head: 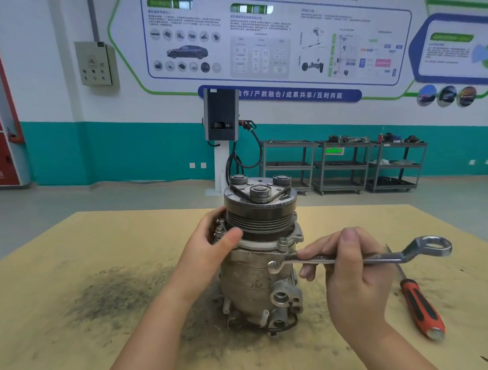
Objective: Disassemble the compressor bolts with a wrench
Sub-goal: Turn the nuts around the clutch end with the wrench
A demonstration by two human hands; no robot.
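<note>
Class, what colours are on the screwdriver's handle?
Orange-red with black grip panels on the screwdriver; head view.

Grey compressor (260,256), silver wrench (378,256), red-and-black screwdriver (420,306), tan table (73,246).

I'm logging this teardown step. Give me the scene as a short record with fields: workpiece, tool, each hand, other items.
workpiece: compressor, upright on the board, pulley end up
tool: wrench, roughly level, near end against the compressor body below a flange bolt; not clearly seated on it
left hand: grips the compressor beside the pulley
right hand: holds the wrench mid-shaft
other items: screwdriver lying on the board to the right, untouched
</note>
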